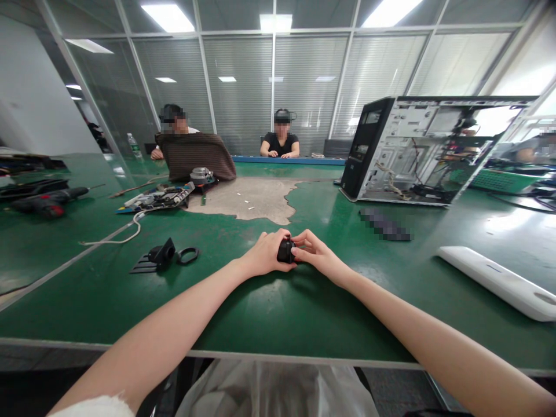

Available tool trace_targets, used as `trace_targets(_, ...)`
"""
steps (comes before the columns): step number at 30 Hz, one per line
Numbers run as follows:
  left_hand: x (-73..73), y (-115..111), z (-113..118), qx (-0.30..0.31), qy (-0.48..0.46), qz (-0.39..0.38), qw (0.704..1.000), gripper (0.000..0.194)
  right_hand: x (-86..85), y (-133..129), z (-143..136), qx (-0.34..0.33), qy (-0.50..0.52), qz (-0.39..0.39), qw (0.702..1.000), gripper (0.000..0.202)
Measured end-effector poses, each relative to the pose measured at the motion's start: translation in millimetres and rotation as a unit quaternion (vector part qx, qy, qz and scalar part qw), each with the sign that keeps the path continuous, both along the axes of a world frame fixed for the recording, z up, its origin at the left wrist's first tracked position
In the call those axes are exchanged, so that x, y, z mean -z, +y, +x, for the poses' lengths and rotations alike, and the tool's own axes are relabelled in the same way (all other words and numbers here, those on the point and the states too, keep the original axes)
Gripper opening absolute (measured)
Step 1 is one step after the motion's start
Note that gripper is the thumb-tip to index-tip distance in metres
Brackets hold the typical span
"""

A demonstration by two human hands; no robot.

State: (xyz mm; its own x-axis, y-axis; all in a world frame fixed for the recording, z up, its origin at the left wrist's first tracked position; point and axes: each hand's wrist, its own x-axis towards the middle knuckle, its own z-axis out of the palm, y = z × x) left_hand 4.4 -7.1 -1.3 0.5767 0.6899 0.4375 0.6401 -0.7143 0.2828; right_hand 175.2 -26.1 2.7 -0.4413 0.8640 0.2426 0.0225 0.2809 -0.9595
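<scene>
Both my hands meet over the green table around a small black plastic part (284, 251), rounded and boxy, whose exact kind I cannot make out. My left hand (267, 253) wraps it from the left, fingers behind and thumb in front. From the right, my right hand (316, 255) pinches its side with thumb and fingertips. Left of my hands, a black slotted bracket (158, 255) with a raised round piece rests on the table. Close beside the bracket lies a black ring (188, 255).
An opened computer case (377, 150) stands at the back right. A white elongated device (495, 281) and a blurred dark object (384, 225) lie to the right. Circuit boards (156, 198), a brown cloth-like cover (195, 155) and a power drill (52, 201) occupy the left. Two people sit opposite.
</scene>
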Motion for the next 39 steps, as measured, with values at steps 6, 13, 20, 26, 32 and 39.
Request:
trace_targets(6, -1.4, -0.4, -0.2, 0.002, -0.005, 0.0, 1.0, 0.056, 5.5, 3.7, -2.5, 0.018, -0.023, -0.012, 1.0, 0.027)
trace_targets(13, -2.1, -1.0, 0.0, -0.007, -0.005, -0.013, 1.0, 0.055, -1.6, -1.4, 1.7, -0.021, -0.025, 0.012, 0.999, 0.028)
trace_targets(20, -2.8, -1.5, 0.1, -0.002, -0.006, -0.009, 1.0, 0.057, 2.3, 1.5, -1.7, 0.013, -0.013, 0.001, 1.0, 0.022)
trace_targets(26, -1.8, -0.7, -0.4, 0.0, -0.004, -0.007, 1.0, 0.056, 3.6, 4.4, -1.2, 0.03, -0.033, -0.017, 0.999, 0.026)
trace_targets(32, -0.2, 0.4, -1.1, -0.003, 0.0, -0.005, 1.0, 0.058, -3.4, -1.7, 1.5, -0.02, -0.013, 0.007, 1.0, 0.027)
trace_targets(39, -1.9, -0.5, -0.2, -0.004, -0.007, -0.017, 1.0, 0.057, 0.9, 1.3, -2.3, 0.023, -0.016, -0.014, 0.999, 0.024)
